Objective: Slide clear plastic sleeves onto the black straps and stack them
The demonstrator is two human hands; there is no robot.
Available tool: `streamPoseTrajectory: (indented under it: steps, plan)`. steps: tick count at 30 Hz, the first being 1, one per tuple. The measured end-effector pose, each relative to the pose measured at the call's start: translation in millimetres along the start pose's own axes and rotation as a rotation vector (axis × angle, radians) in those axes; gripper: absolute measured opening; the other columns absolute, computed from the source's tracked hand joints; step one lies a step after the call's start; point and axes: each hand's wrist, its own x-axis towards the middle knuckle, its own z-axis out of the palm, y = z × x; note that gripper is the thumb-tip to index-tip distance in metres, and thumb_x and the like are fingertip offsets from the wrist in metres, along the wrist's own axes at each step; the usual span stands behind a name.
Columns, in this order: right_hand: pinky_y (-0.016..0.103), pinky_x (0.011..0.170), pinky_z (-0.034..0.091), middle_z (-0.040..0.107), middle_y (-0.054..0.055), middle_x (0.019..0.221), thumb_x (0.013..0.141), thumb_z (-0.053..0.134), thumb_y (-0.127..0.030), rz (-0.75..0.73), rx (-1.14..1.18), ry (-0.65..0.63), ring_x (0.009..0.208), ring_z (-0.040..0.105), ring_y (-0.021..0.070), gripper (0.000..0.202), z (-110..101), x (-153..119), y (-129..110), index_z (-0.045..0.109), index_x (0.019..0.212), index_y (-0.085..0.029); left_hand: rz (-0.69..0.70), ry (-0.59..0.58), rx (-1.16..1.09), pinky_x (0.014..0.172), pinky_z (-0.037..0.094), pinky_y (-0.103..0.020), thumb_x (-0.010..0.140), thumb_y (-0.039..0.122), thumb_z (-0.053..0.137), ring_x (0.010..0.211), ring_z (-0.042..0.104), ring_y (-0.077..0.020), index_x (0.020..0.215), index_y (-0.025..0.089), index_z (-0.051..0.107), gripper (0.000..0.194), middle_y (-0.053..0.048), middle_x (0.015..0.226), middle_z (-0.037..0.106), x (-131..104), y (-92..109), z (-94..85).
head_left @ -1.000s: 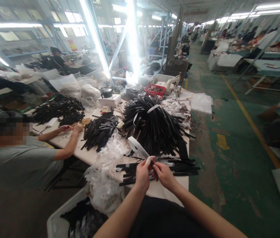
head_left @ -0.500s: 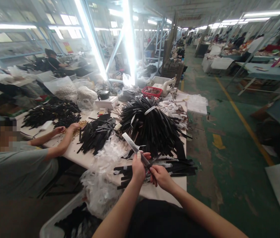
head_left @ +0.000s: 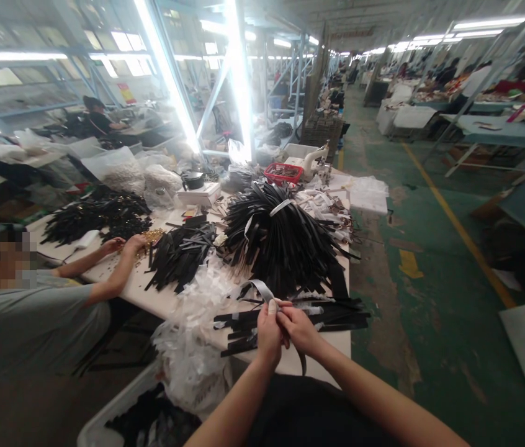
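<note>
A dark strip with a shiny grey face (head_left: 261, 287) arches up and left from my hands, and its dark tail hangs below them. My left hand (head_left: 270, 326) is closed on this strip, thumb on top. Against it, my right hand (head_left: 296, 324) pinches the same strip with bent fingers. Black strips (head_left: 346, 315) with whitish wrapping lie on the table just beyond my hands. Behind them stands a large bundle of black strips (head_left: 285, 242), bound by a white band (head_left: 282, 207).
White plastic scraps (head_left: 197, 298) spill over the table edge above a white bin (head_left: 99, 422). At the left a person (head_left: 34, 323) handles small gold pieces (head_left: 153, 236). A smaller black strip pile (head_left: 181, 251) and a red basket (head_left: 283, 173) are on the table.
The strip was straight and pointed up-left; now it bends over in an arch, with its tail showing below. My hands have come closer together, the left one moving right and slightly down.
</note>
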Motion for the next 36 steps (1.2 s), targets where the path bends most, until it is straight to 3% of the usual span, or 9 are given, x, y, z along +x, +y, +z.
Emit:
streamPoseTrajectory:
  steps: [3,5,10,14,17,20,25,31,36]
  plan:
    - [0.021,0.037,0.04,0.061,-0.001,0.055,0.096,0.048,-0.051,0.046,0.055,-0.116,0.037,0.052,0.0125,0.038,-0.2,-4.0,4.0,0.06,0.082,-0.017,0.147,0.097,-0.107,0.067,0.053,-0.028,0.089,0.052,0.062,0.073,0.07,-0.0183,0.095,0.017,0.064,0.035,-0.007,0.085,0.073,9.1,12.2,-3.7]
    - [0.021,0.036,0.036,0.057,-0.003,0.05,0.097,0.045,-0.049,0.032,-0.004,-0.065,0.035,0.048,0.0114,0.04,1.1,-5.1,5.3,0.06,0.079,-0.017,0.185,0.112,-0.119,0.076,0.054,-0.031,0.09,0.05,0.061,0.08,0.071,-0.0195,0.096,0.017,0.064,0.033,-0.008,0.09,0.074,10.0,12.6,-3.9]
    - [0.02,0.041,0.038,0.056,-0.001,0.051,0.099,0.045,-0.046,-0.027,-0.082,0.076,0.041,0.05,0.0111,0.042,3.8,-1.6,4.1,0.056,0.069,-0.018,-0.016,0.024,-0.035,0.056,0.049,-0.025,0.085,0.049,0.066,0.062,0.066,-0.0172,0.094,0.016,0.066,0.034,-0.007,0.078,0.072,-4.6,-9.2,-2.2]
    - [0.021,0.04,0.038,0.056,-0.002,0.049,0.099,0.043,-0.045,-0.011,-0.119,0.093,0.037,0.048,0.0114,0.04,5.2,-2.5,5.9,0.059,0.074,-0.018,-0.203,-0.007,-0.195,0.057,0.051,-0.03,0.086,0.05,0.06,0.066,0.069,-0.0211,0.098,0.016,0.065,0.037,-0.009,0.081,0.073,7.9,-0.1,0.6]
    - [0.023,0.042,0.038,0.057,0.0,0.05,0.098,0.045,-0.045,-0.006,-0.175,0.162,0.04,0.05,0.0133,0.041,5.2,-2.6,6.5,0.058,0.069,-0.018,-0.158,0.054,-0.139,0.067,0.053,-0.032,0.085,0.046,0.063,0.071,0.07,-0.0219,0.088,0.016,0.066,0.031,-0.01,0.079,0.073,8.2,-1.8,7.4]
    - [0.025,0.054,0.044,0.065,0.006,0.064,0.097,0.048,-0.044,-0.043,-0.214,0.252,0.059,0.06,0.0176,0.042,2.9,-3.6,6.6,0.059,0.065,-0.018,-0.048,0.063,-0.029,0.071,0.052,-0.029,0.081,0.041,0.069,0.077,0.07,-0.0218,0.082,0.016,0.067,0.025,-0.009,0.08,0.073,-1.4,-13.2,10.9]
    - [0.024,0.048,0.038,0.055,-0.001,0.048,0.1,0.043,-0.041,-0.012,-0.253,0.221,0.042,0.05,0.0136,0.041,2.2,-9.3,10.3,0.063,0.073,-0.017,-0.238,0.015,-0.149,0.063,0.052,-0.032,0.083,0.044,0.061,0.074,0.071,-0.0241,0.095,0.016,0.064,0.031,-0.012,0.087,0.074,14.6,-3.9,9.1]
    - [0.025,0.057,0.039,0.064,0.004,0.062,0.098,0.047,-0.038,-0.044,-0.334,0.262,0.058,0.058,0.0159,0.044,-0.6,-6.7,5.0,0.055,0.06,-0.018,-0.167,0.131,-0.133,0.063,0.049,-0.027,0.079,0.038,0.067,0.064,0.066,-0.0178,0.081,0.018,0.061,0.021,-0.004,0.072,0.069,7.1,-17.5,16.1]
    - [0.024,0.05,0.038,0.056,-0.001,0.046,0.1,0.043,-0.039,-0.011,-0.316,0.203,0.042,0.051,0.0137,0.043,-0.4,-9.2,6.3,0.063,0.069,-0.017,-0.301,0.097,-0.187,0.054,0.049,-0.029,0.085,0.043,0.055,0.063,0.069,-0.0216,0.087,0.016,0.061,0.028,-0.01,0.076,0.071,23.8,-5.2,8.6]
